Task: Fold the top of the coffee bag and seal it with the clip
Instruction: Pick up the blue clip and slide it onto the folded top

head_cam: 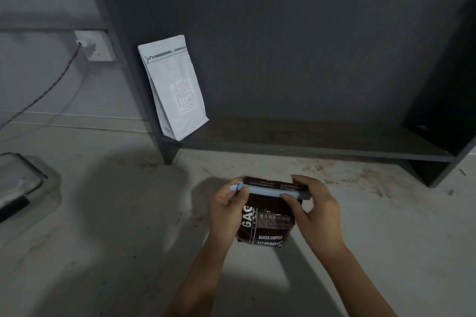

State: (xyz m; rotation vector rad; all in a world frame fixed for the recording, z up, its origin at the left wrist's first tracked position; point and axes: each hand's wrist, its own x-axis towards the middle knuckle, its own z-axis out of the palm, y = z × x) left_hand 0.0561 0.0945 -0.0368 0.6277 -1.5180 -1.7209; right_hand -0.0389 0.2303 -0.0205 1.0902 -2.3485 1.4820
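Both forearms are seen reaching in from below, and the black coffee bag (268, 221) is held upright just above the floor (103, 213), label facing the camera. A pale blue clip (273, 192) is laid across the folded top, its long axis running left to right. The hinge end is pinched by the left hand (228, 207); the far end is pressed by the right hand (313, 210), apparently so the bar can be snapped shut

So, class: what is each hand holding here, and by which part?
Both hold the black coffee bag at its clipped top: left hand at the blue clip's left end, right hand at its right end.
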